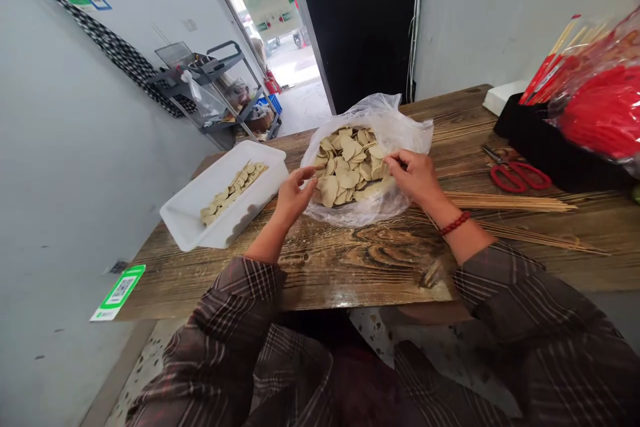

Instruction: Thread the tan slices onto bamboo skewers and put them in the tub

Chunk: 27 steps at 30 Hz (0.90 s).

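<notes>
A clear plastic bag (419, 135) lies opened out on the table, full of flat, thin tan slices (349, 178) of some food. My left hand (295, 197) is at the bag's left rim, its thumb and fingers a little apart beside the slices. On the right side of the pile, my right hand (414, 175) has thumb and fingertips pinched together; what is between them is too small to make out. To the left stands a white plastic tub (183, 213) with a row of overlapping tan slices (233, 192) in it. Thin wooden skewers (520, 201) lie beyond my right wrist.
Red-handled scissors (515, 175) lie right of the bag. Behind them a black holder (533, 147) stands beside red-wrapped packets (603, 110). The wooden table (345, 263) ends near my body. A grey cart (220, 70) stands by the doorway.
</notes>
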Motion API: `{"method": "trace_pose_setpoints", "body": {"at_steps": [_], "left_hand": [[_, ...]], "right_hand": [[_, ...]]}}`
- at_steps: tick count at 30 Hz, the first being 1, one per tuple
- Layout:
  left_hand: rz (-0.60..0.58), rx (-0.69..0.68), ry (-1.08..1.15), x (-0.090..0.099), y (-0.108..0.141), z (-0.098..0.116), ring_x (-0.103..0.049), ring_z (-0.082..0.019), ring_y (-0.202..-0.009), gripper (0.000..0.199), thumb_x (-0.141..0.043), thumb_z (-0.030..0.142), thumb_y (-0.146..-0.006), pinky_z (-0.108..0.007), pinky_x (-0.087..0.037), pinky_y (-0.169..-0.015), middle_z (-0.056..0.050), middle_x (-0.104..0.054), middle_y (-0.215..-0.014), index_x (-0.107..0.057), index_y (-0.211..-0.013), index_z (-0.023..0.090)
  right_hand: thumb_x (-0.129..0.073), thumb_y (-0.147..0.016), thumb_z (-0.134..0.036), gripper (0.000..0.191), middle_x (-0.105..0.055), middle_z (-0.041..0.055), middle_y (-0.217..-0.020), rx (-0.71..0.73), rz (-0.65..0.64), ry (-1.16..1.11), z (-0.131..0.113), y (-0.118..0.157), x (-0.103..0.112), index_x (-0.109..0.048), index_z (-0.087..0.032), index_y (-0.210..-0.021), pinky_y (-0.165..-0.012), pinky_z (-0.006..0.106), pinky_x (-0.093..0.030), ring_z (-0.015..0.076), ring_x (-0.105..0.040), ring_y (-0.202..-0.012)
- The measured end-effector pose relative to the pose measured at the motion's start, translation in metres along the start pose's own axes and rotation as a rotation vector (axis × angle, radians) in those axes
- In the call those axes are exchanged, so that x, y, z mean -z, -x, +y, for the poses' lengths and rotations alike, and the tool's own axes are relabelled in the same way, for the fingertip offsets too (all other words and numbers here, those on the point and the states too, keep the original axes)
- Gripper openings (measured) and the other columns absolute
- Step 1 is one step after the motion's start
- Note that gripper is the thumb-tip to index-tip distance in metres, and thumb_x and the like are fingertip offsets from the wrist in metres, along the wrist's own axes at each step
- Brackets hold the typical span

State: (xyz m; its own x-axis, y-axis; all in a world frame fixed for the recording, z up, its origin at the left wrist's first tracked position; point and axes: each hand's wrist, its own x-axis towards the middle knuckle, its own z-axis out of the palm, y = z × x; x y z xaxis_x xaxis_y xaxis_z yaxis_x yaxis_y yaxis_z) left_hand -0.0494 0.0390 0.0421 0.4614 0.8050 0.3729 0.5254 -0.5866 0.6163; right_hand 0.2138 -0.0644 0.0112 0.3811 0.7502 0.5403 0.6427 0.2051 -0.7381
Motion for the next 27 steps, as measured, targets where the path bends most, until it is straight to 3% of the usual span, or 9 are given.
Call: {"method": "trace_pose_setpoints", "body": {"at_steps": [3,8,15,18,22,24,27], "left_hand": [[-0.032,-0.011,-0.093,0.000,0.005,-0.002,-0.063,-0.020,-0.092,0.029,-0.057,0.027,-0.081,-0.036,-0.051,-0.084,-0.010,-0.069,-0.102,-0.067,-0.104,0.014],[-0.072,-0.046,-0.240,-0.018,0.015,0.008,-0.061,-0.019,-0.084,0.028,-0.060,0.025,-0.080,-0.035,-0.050,-0.083,-0.009,-0.063,-0.094,-0.066,-0.105,0.014],[-0.044,-0.105,-0.406,-0.033,0.030,0.007,-0.058,-0.026,-0.097,0.036,-0.071,0.036,-0.075,-0.042,-0.047,-0.091,-0.011,-0.060,-0.103,-0.064,-0.105,0.018],[-0.065,-0.170,-0.415,-0.032,0.033,0.002,-0.057,-0.027,-0.104,0.044,-0.073,0.038,-0.074,-0.043,-0.046,-0.094,-0.013,-0.060,-0.109,-0.064,-0.111,0.016],[-0.049,-0.158,-0.390,-0.031,0.038,0.003,-0.058,-0.029,-0.105,0.048,-0.068,0.033,-0.078,-0.044,-0.047,-0.095,-0.016,-0.061,-0.112,-0.060,-0.121,0.013],[-0.018,-0.144,-0.359,-0.030,0.041,0.005,-0.059,-0.028,-0.106,0.044,-0.063,0.029,-0.081,-0.043,-0.047,-0.095,-0.016,-0.062,-0.113,-0.060,-0.122,0.013],[0.016,-0.155,-0.297,-0.030,0.044,0.007,-0.061,-0.025,-0.106,0.027,-0.056,0.023,-0.085,-0.040,-0.048,-0.096,-0.014,-0.064,-0.114,-0.066,-0.108,0.016]], "right_hand": [[-0.054,-0.086,-0.033,0.026,-0.067,0.0029,-0.063,-0.009,-0.021,0.003,-0.002,0.002,-0.001,-0.072,-0.016,-0.082,-0.056,0.026,-0.038,0.0152,-0.056,-0.056],[-0.055,-0.085,-0.033,0.025,-0.068,0.0022,-0.064,0.009,-0.090,-0.027,-0.005,0.007,-0.005,-0.073,-0.016,-0.083,-0.058,0.026,-0.039,0.0149,-0.057,-0.059],[-0.055,-0.085,-0.031,0.023,-0.066,0.0002,-0.061,0.024,-0.285,-0.030,-0.007,0.013,-0.016,-0.073,-0.017,-0.081,-0.058,0.025,-0.038,0.0137,-0.056,-0.057],[-0.055,-0.085,-0.029,0.022,-0.068,0.0013,-0.064,0.039,-0.315,-0.003,-0.005,0.015,-0.019,-0.073,-0.017,-0.082,-0.059,0.025,-0.037,0.0144,-0.058,-0.059],[-0.056,-0.086,-0.029,0.022,-0.069,0.0018,-0.066,0.048,-0.336,0.023,-0.004,0.016,-0.019,-0.074,-0.018,-0.082,-0.060,0.025,-0.037,0.0154,-0.060,-0.062],[-0.056,-0.086,-0.029,0.022,-0.069,0.0019,-0.066,0.040,-0.327,0.024,-0.004,0.016,-0.019,-0.074,-0.017,-0.083,-0.060,0.025,-0.038,0.0155,-0.060,-0.062],[-0.056,-0.086,-0.029,0.022,-0.069,0.0022,-0.066,0.039,-0.327,0.016,-0.004,0.017,-0.020,-0.074,-0.016,-0.083,-0.061,0.025,-0.038,0.0151,-0.059,-0.061]]}}
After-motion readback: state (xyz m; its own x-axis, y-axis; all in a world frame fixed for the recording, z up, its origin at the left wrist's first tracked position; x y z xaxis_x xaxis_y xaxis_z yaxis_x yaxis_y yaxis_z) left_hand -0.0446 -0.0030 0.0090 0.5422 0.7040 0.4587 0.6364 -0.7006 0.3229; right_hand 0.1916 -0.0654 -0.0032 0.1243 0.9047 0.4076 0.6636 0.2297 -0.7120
